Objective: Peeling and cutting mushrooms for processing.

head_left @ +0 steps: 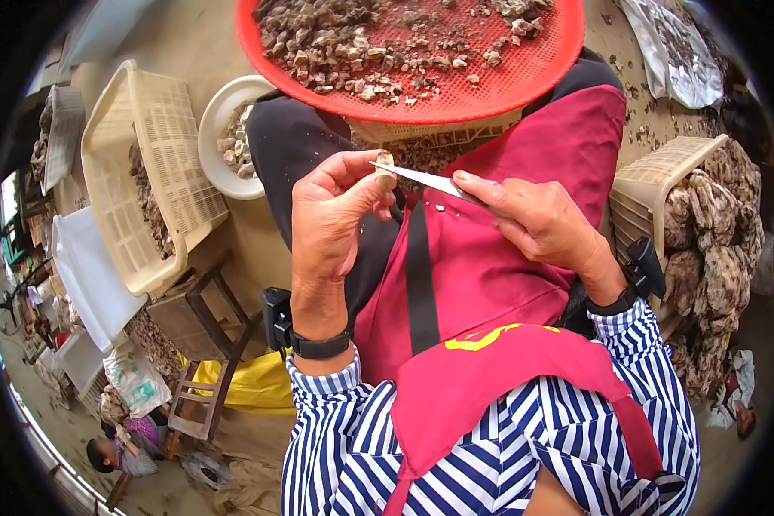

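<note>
My left hand (339,206) is raised over my lap, pinching a small pale lump (385,159) between thumb and fingertips. My right hand (541,215) grips a knife (425,179) with a narrow, pointed blade. The blade's tip touches or nearly touches the lump; which one I cannot tell. A red mesh sieve (421,107) lies just beyond my hands, across my knees, bearing many rough brown-grey lumps (318,43) of a dried-looking material. Below the hands a magenta apron (481,284) covers my lap, with a few pale crumbs on it.
To the left stand a white bowl (211,142) of pale pieces, a tilted cream plastic basket (163,129) and a wooden stool (198,318). At right, a basket (645,189) is heaped with large brown clumps (713,232). Another person (129,451) sits at the far lower left.
</note>
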The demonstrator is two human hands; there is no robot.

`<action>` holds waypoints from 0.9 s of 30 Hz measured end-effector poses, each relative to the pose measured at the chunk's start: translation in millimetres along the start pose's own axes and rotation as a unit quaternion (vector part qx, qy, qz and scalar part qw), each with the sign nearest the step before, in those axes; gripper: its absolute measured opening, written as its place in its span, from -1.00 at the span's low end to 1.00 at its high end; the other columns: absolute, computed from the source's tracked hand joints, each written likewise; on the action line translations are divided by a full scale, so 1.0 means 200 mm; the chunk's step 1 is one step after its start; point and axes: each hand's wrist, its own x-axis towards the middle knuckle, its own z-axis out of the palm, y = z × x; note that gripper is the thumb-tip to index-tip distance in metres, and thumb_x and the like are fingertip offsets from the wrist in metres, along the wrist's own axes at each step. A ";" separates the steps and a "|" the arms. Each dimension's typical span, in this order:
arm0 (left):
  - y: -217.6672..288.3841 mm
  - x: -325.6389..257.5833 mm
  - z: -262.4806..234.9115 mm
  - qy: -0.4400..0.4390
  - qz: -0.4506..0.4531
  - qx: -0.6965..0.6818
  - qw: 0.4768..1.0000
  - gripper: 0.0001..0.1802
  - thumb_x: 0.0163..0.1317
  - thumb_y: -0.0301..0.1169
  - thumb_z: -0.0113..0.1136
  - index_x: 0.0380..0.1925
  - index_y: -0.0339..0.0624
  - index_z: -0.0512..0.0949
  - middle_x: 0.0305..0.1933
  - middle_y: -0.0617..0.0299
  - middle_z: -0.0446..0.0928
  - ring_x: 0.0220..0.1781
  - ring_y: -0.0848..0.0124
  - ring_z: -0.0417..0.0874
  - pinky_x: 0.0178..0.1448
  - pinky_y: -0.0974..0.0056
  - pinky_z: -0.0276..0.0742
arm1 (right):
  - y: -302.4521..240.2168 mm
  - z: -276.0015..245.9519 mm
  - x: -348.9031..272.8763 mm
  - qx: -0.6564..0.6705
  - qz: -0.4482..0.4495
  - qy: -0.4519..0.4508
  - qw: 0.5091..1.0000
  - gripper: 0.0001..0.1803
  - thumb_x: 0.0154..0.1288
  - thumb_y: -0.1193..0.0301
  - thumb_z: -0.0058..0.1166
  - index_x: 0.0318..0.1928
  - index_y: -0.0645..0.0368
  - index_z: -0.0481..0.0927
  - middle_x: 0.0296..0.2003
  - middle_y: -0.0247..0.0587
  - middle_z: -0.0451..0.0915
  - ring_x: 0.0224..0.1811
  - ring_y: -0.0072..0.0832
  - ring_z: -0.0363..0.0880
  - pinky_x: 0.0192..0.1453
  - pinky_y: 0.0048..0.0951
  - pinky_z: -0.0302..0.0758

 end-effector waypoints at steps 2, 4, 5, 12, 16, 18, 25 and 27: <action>-0.01 -0.02 -0.01 0.008 0.002 0.010 1.000 -0.73 0.07 -0.57 0.24 -0.20 -0.40 0.52 -0.35 0.12 0.58 -0.45 0.48 0.55 -0.42 0.46 0.44 | -0.03 0.02 0.02 -0.067 0.015 0.014 0.998 -0.44 0.17 0.45 -0.05 0.24 -0.11 0.32 -0.56 -0.15 0.45 -0.52 -0.20 0.49 -0.49 -0.23 0.39; -0.02 -0.02 0.00 0.011 0.002 0.021 1.000 -0.74 0.06 -0.58 0.24 -0.21 -0.41 0.52 -0.36 0.12 0.58 -0.45 0.49 0.55 -0.43 0.46 0.44 | -0.04 0.05 0.03 -0.071 0.025 0.020 0.997 -0.44 0.18 0.44 -0.05 0.24 -0.12 0.31 -0.56 -0.15 0.45 -0.53 -0.20 0.48 -0.50 -0.23 0.38; -0.02 -0.03 0.01 -0.003 -0.012 0.016 1.000 -0.75 0.06 -0.58 0.24 -0.22 -0.40 0.52 -0.36 0.12 0.59 -0.46 0.50 0.54 -0.43 0.46 0.44 | -0.04 0.05 0.03 -0.074 0.035 0.026 0.996 -0.44 0.19 0.43 -0.06 0.24 -0.12 0.31 -0.57 -0.16 0.45 -0.54 -0.20 0.48 -0.51 -0.23 0.37; -0.07 -0.06 0.03 0.040 0.016 0.012 0.999 -0.74 0.05 -0.62 0.24 -0.21 -0.40 0.53 -0.35 0.18 0.57 -0.46 0.54 0.51 -0.41 0.50 0.40 | -0.04 0.04 0.02 -0.011 0.009 0.034 0.999 -0.33 0.05 0.59 0.00 0.26 0.03 0.30 -0.55 -0.14 0.43 -0.54 -0.25 0.45 -0.45 -0.29 0.38; -0.06 -0.06 0.03 0.057 0.050 0.038 0.996 -0.70 0.02 -0.67 0.26 -0.18 -0.39 0.53 -0.35 0.24 0.55 -0.43 0.57 0.49 -0.40 0.54 0.37 | -0.02 0.05 -0.01 0.027 -0.004 -0.009 1.000 -0.29 -0.03 0.62 0.01 0.25 0.07 0.31 -0.54 -0.11 0.43 -0.53 -0.22 0.46 -0.40 -0.28 0.40; -0.06 -0.05 0.03 0.051 0.065 0.047 0.995 -0.67 -0.01 -0.67 0.28 -0.17 -0.38 0.53 -0.35 0.25 0.55 -0.42 0.59 0.49 -0.40 0.54 0.38 | -0.01 0.05 -0.02 0.056 0.008 -0.014 0.998 -0.41 0.12 0.51 -0.07 0.24 0.02 0.32 -0.54 -0.05 0.46 -0.50 -0.16 0.49 -0.42 -0.21 0.41; -0.06 -0.06 0.04 0.056 0.071 0.098 0.991 -0.67 -0.01 -0.65 0.29 -0.17 -0.36 0.52 -0.35 0.27 0.54 -0.42 0.61 0.49 -0.41 0.55 0.39 | 0.01 0.04 -0.04 0.096 -0.004 -0.016 0.995 -0.40 0.10 0.53 -0.03 0.23 0.04 0.33 -0.46 -0.02 0.50 -0.45 -0.15 0.51 -0.35 -0.22 0.44; -0.07 -0.06 0.02 0.052 0.053 0.133 0.988 -0.66 -0.01 -0.65 0.29 -0.17 -0.36 0.51 -0.35 0.27 0.54 -0.43 0.61 0.50 -0.42 0.55 0.40 | 0.02 0.04 -0.05 0.084 -0.008 -0.009 0.996 -0.40 0.10 0.53 -0.03 0.24 0.04 0.32 -0.43 -0.01 0.52 -0.42 -0.14 0.52 -0.33 -0.21 0.44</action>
